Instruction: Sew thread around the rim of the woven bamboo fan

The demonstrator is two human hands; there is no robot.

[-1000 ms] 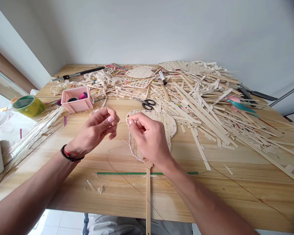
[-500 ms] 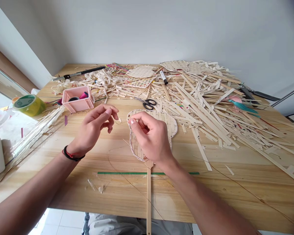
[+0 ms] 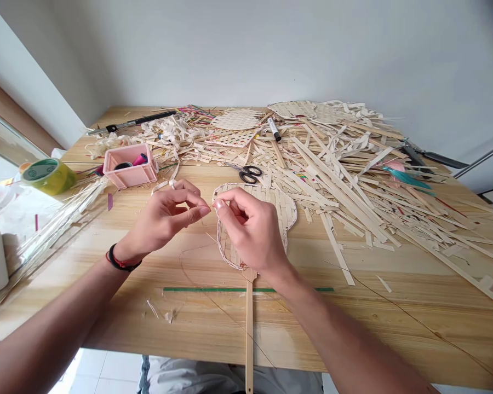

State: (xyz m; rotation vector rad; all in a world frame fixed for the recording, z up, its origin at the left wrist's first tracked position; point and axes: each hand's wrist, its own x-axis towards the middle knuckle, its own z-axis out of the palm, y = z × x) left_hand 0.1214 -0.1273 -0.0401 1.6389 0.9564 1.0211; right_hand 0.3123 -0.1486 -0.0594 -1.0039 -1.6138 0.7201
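Over the table, my left hand and my right hand meet almost fingertip to fingertip, both pinched. A thin brown thread seems to run between the pinched fingertips; its ends there are too fine to make out. Part of it hangs below my left fingers and curves across the tabletop. Beneath my right hand lies a woven fan of pale strips with a bound edge, partly covered by that hand. Its flat wooden handle points toward me, past the table's front edge.
Black-handled scissors lie beyond the fan. A pink basket and a tape roll stand at left. Loose pale strips pile across the back and right. A green strip passes by the handle; a marker lies behind.
My left hand has moved a little right to my right fingertips, and its loosely curled fingers have closed into a pinch. My right hand stays nearly still; the fan has not moved.
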